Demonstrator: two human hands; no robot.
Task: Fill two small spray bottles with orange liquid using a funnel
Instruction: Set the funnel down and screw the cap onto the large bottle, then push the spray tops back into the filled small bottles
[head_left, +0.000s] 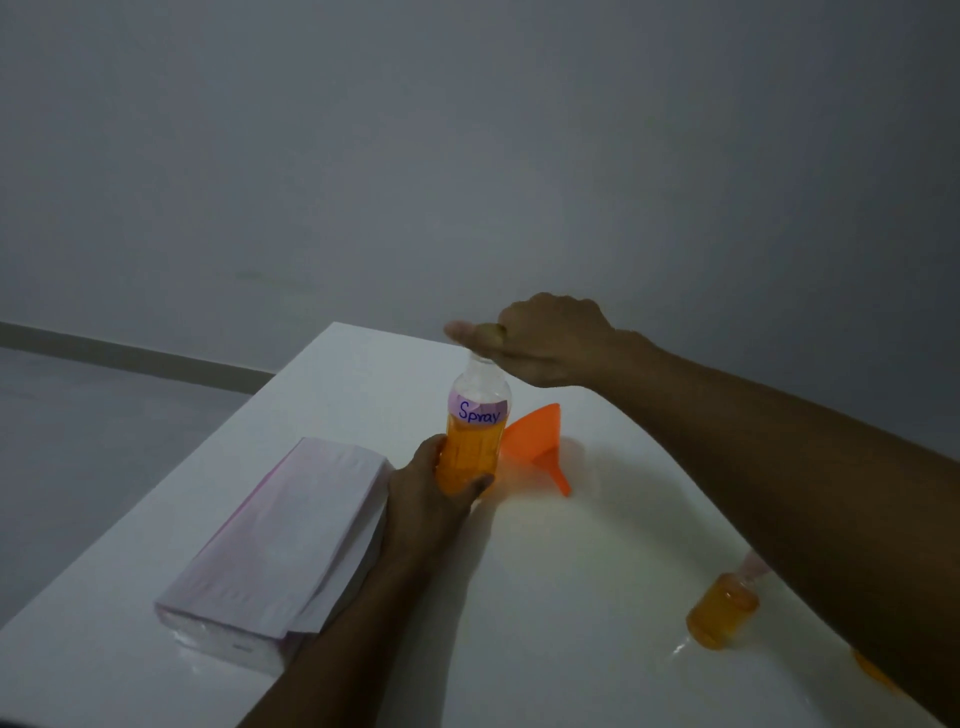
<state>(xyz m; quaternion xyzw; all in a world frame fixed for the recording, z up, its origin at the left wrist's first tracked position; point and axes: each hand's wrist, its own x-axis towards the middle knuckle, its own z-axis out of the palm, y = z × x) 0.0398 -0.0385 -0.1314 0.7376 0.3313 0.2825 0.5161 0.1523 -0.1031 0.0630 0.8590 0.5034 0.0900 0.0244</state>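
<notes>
A clear plastic bottle (474, 441) labelled "Spray", more than half full of orange liquid, stands upright on the white table (571, 571). My left hand (431, 493) grips its lower part. My right hand (540, 345) is closed over the bottle's top, which it hides; the cap cannot be seen. An orange funnel (537, 447) lies on its side just right of the bottle. A small spray bottle (722, 613) holding orange liquid stands at the right, its top partly hidden by my right forearm. Another orange object (875, 675) peeks out under that arm.
A thick wrapped white pack of tissues (280, 540) lies left of my left forearm. The table's left edge runs diagonally, with grey floor beyond. A plain wall rises behind the table.
</notes>
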